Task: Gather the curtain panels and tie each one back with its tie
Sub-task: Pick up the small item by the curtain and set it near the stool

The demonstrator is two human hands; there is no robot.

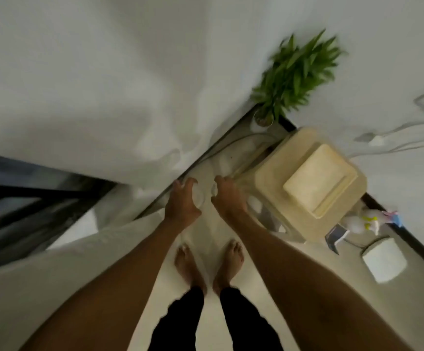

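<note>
Bare feet (207, 262) stand on the pale floor (294, 295). Further out, the left hand (181, 202) and the right hand (228, 197), side by side, curl their fingers into a sheer curtain panel (206, 231) hanging blurred between them. Beyond, a white curtain (79, 84) fills the left, with a green plant (297, 69) behind a cream unit (277, 193)

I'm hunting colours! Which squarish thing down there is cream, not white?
The big box right beside the right hand is cream. The smaller square thing, nearer the picture's bottom right corner, is white.
</note>
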